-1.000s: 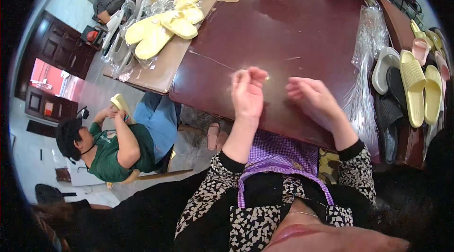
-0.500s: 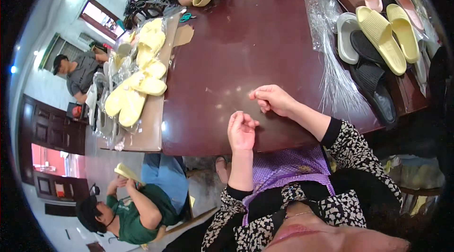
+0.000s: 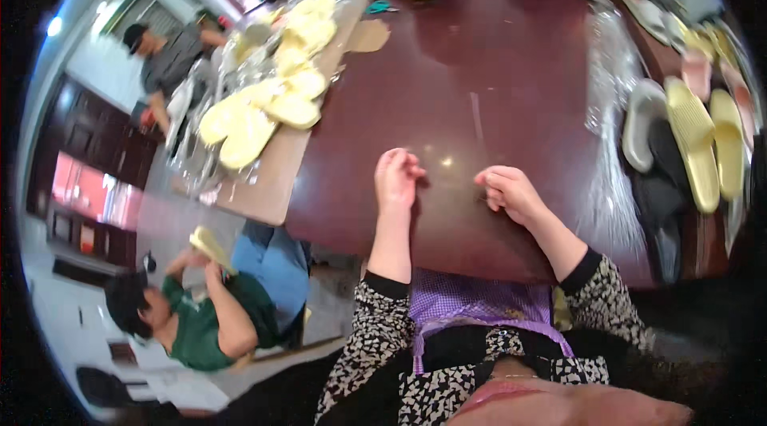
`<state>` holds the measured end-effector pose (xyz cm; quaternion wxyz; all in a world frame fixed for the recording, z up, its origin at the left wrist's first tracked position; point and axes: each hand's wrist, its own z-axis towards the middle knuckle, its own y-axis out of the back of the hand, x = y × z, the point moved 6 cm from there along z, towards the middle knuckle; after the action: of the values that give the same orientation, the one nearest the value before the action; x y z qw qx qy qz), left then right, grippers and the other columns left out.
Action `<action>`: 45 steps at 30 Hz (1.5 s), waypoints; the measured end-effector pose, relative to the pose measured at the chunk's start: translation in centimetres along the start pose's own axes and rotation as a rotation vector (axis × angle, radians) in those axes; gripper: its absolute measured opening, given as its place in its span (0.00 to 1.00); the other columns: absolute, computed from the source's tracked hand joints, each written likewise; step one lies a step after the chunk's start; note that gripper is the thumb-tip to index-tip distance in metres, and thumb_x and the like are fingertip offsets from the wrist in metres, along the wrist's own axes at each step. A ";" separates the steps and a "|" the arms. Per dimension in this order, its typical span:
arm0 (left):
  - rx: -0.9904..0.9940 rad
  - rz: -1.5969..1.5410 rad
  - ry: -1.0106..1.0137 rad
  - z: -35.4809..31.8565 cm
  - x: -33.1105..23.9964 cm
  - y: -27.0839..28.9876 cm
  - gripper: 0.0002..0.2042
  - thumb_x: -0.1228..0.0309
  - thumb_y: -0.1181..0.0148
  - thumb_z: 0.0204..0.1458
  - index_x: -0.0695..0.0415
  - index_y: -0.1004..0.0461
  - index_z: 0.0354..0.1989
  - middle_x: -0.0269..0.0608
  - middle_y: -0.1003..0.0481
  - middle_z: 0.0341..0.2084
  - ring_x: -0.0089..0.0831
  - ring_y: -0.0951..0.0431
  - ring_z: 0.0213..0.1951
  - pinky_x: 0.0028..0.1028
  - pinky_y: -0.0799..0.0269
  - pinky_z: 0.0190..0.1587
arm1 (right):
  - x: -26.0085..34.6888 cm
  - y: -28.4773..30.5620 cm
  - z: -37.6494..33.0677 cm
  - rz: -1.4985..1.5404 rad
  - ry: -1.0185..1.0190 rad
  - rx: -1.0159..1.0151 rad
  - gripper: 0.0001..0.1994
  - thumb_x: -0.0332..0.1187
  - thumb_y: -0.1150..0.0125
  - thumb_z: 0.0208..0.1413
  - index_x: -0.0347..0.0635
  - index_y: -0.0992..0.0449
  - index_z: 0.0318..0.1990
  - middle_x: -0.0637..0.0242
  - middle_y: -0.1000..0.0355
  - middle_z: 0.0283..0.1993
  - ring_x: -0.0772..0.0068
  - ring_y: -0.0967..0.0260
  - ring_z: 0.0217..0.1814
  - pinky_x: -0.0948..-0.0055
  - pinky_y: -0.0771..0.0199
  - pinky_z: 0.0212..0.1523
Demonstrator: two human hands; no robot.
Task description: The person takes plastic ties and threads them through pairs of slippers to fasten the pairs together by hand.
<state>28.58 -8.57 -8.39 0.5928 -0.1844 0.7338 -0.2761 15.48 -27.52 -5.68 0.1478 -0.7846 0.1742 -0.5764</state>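
A: What do we have at the hands?

B: Left hand point(image 3: 395, 182) above the dark red table point(image 3: 383, 110), fingers loosely curled; right hand point(image 3: 511, 193) apart from it, fingers bent in toward the thumb. We make out nothing in either, and cannot tell whether a fine strand is pinched

A: And nearby?

B: A pale streak point(image 3: 477, 116) beyond the right fingers, strand or glare, we cannot say. Farther right, along the table's side, lie the clear strands point(image 3: 611, 194), fanning out toward us

A: How do we judge they handle?

B: Feather-light, limp, slick; likely to slide and tangle. We'd pinch one near its tip, between thumb and forefinger, or grip the bunch where it gathers

A: The ribbed yellow slipper point(image 3: 692, 138) past them?

B: Beside a grey slipper point(image 3: 644, 126). Probably light, springy, slightly grippy foam, hard to damage; we'd take it by the strap or the sole's sides
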 end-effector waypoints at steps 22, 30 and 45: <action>0.088 -0.234 0.016 -0.8 -0.8 0.1 0.00 0.75 0.49 0.52 0.56 0.32 0.31 0.39 0.29 0.19 0.27 0.31 0.19 0.27 0.33 0.23 | -1.0 0.2 0.5 -0.046 0.014 0.126 0.10 0.31 0.54 0.59 0.33 0.29 0.35 0.77 0.48 0.14 0.85 0.54 0.13 0.80 0.44 0.18; 0.079 -0.248 0.027 -0.5 -0.5 -0.1 0.01 0.74 0.48 0.52 0.56 0.31 0.31 0.40 0.29 0.20 0.27 0.30 0.20 0.27 0.32 0.22 | -0.8 0.5 0.7 -0.022 0.013 0.111 0.10 0.31 0.54 0.59 0.33 0.29 0.35 0.77 0.47 0.14 0.84 0.53 0.14 0.80 0.44 0.18; 0.162 -0.192 0.015 -0.9 -0.8 0.2 0.02 0.70 0.48 0.53 0.53 0.31 0.32 0.36 0.34 0.20 0.29 0.38 0.22 0.30 0.40 0.27 | -1.1 0.8 0.5 0.012 -0.122 0.109 0.09 0.29 0.53 0.57 0.33 0.29 0.37 0.76 0.45 0.14 0.83 0.51 0.13 0.80 0.42 0.17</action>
<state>27.85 -7.77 -7.75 0.5712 -0.2031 0.6924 -0.3912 15.60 -27.71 -7.06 0.2043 -0.8080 0.1378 -0.5352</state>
